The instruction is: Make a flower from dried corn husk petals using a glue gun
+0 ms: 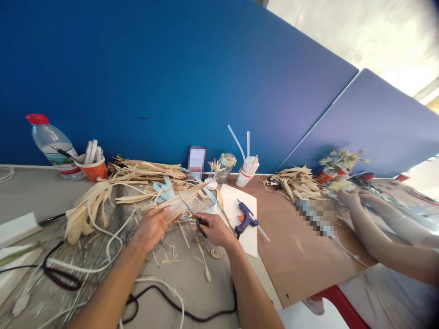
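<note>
My left hand is closed on a pale dried corn husk, its wide end spreading up and to the right. My right hand grips dark-handled scissors. Their thin blades point up and left and lie across the husk; whether they cut into it I cannot tell. Narrow husk strips and small scraps lie on the grey table below my hands. Behind them is a heap of dried husks with light blue ribbon among it. A larger bunch of husk lies to the left.
A blue glue gun rests on a white sheet at right. White and black cables loop over the table. A bottle, an orange cup, a phone and a white cup stand behind. A co-worker's arms are far right.
</note>
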{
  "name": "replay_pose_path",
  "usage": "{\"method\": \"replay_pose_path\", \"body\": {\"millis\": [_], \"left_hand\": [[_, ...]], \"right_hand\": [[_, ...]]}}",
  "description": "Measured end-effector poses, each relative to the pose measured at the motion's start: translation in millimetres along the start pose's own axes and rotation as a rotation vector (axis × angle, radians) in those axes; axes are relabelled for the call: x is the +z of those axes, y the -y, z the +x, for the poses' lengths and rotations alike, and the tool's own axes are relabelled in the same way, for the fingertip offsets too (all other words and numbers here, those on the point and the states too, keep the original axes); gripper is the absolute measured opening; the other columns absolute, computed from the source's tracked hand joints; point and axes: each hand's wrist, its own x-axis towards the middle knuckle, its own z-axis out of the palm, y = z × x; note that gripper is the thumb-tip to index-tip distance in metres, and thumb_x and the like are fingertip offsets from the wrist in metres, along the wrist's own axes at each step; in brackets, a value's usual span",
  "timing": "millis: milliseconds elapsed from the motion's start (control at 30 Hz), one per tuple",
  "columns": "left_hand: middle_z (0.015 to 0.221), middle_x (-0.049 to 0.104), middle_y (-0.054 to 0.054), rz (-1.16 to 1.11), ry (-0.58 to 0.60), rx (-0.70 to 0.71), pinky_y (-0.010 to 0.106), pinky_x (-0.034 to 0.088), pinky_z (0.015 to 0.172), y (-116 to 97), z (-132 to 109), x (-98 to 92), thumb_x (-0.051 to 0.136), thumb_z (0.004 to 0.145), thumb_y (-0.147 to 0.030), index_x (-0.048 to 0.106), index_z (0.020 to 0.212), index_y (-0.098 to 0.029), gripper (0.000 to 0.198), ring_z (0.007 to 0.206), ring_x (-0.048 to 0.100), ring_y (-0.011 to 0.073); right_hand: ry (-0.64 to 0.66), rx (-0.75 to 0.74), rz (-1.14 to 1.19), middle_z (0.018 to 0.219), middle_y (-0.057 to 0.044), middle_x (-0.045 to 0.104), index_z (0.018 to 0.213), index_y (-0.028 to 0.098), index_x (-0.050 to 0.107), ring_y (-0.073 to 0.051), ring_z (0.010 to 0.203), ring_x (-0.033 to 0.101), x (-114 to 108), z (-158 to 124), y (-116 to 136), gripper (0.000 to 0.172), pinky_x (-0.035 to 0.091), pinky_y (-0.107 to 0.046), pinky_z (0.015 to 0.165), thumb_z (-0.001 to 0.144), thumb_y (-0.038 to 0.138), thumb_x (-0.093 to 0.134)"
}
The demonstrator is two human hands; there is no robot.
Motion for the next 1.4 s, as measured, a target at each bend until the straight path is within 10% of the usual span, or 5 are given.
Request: {"method": "replay_pose_path", "body": {"millis": [900, 1267, 1400], "left_hand": [[0.096, 0.073, 0.011, 0.074, 0.015, -0.083, 0.040, 0.057, 0.079, 2.4, -4.9, 6.2, 0.061, 0.073, -0.004, 0.069, 0.087, -0.011, 0.017, 0.088, 0.068, 0.0246], [0.102, 0.071, 0.013, 0.027, 0.065, -0.046, 0.036, 0.056, 0.081, 0.8, -1.4, -0.1, 0.065, 0.072, -0.010, 0.068, 0.098, -0.012, 0.026, 0.094, 0.066, 0.0243], [0.104, 0.071, 0.012, 0.008, 0.056, -0.026, 0.037, 0.055, 0.083, -0.8, -3.0, 3.0, 0.064, 0.073, -0.010, 0.069, 0.095, -0.012, 0.023, 0.098, 0.065, 0.0250]], "right_hand": [[-0.027, 0.002, 0.085, 0.067, 0.003, 0.054, 0.094, 0.020, 0.067, -0.010, 0.058, 0.040, 5.4, 2.8, -5.5, 0.022, 0.033, -0.020, 0.053, 0.076, 0.023, 0.055], [-0.169, 0.170, 0.240, 0.061, 0.004, 0.050, 0.107, 0.015, 0.060, -0.011, 0.054, 0.044, 8.6, 7.1, -5.7, 0.036, 0.036, -0.022, 0.053, 0.074, 0.029, 0.054], [-0.315, 0.192, -0.057, 0.076, -0.002, 0.060, 0.117, 0.016, 0.054, -0.015, 0.067, 0.053, 9.7, 6.3, -6.3, 0.044, 0.039, -0.025, 0.063, 0.074, 0.025, 0.054]]}}
